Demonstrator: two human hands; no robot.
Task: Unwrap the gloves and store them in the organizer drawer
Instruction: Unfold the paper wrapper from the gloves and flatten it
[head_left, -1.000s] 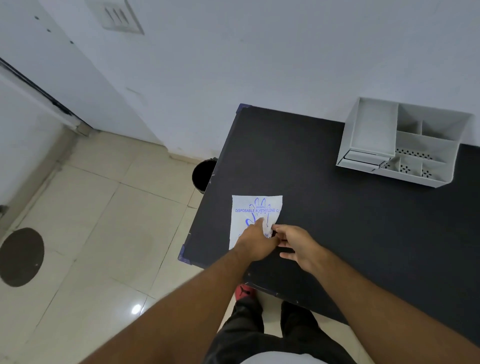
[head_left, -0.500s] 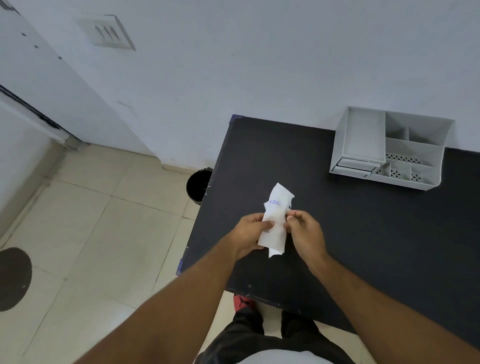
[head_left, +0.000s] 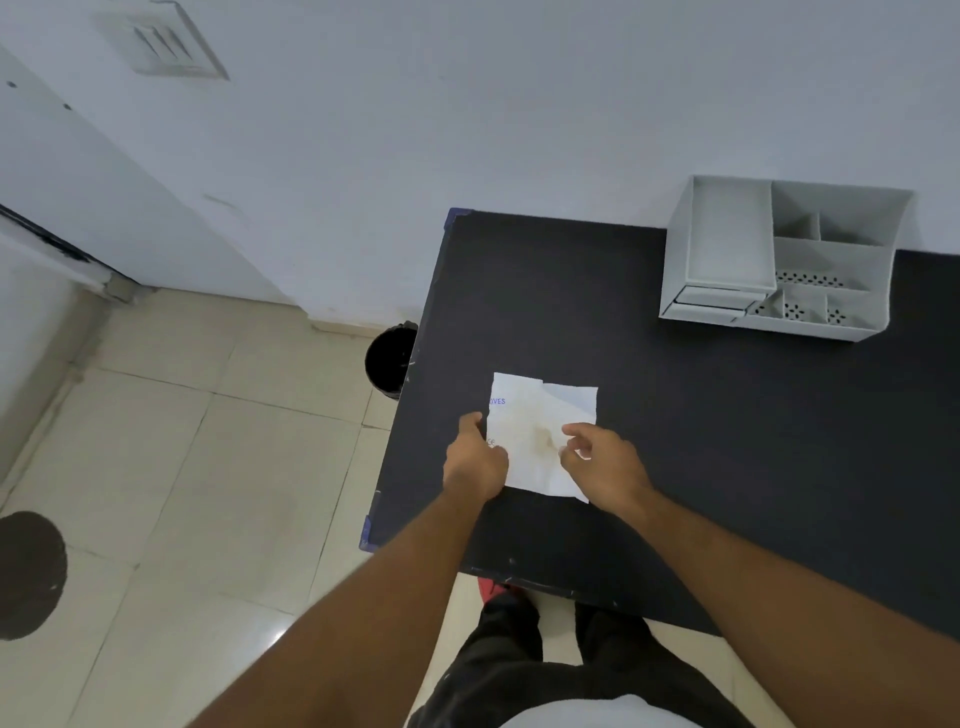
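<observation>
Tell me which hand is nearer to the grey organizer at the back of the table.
Right. The right hand sits at the glove wrapper's near-right edge, on the organizer's side. The left hand grips the wrapper's left edge, farther away, near the table's left edge.

A black table (head_left: 727, 441) with blue corner guards stands against a pale wall (head_left: 519, 104). A black bin (head_left: 388, 359) sits on the cream tiled floor (head_left: 208, 467) just beside the table's left edge. A vent plate (head_left: 166, 44) is set in the wall, and a dark round patch (head_left: 28, 571) marks the floor at far left.
</observation>
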